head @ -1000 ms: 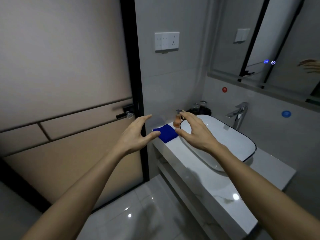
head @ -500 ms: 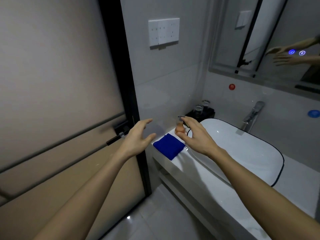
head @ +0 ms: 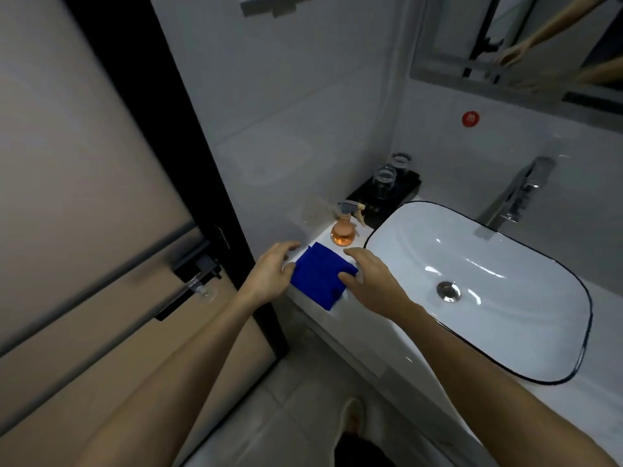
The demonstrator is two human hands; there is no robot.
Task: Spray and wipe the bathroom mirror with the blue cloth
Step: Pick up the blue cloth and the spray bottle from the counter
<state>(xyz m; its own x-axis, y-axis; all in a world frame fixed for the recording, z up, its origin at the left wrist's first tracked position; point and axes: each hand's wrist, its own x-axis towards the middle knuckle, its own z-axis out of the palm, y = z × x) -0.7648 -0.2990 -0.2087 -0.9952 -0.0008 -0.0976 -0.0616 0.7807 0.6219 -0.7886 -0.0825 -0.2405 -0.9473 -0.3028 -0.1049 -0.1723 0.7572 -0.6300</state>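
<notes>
From the head camera, both bare hands were down at the folded, deep-blue square cloth, which lay flat on the white marble-look counter, at its left end beside the white oval basin with a thin black rim. The left hand sat at the cloth's left edge, fingers spread and loose, gripping nothing. The right hand was at the right edge, fingers apart, thumb tip touching the fabric, nothing clamped. Just behind the cloth stood the small amber round-bellied spray bottle with a grey trigger head, upright and untouched. The wall mirror hung above, at upper right, reflecting both arms. Two clear glasses stood on a black tray further back.
</notes>
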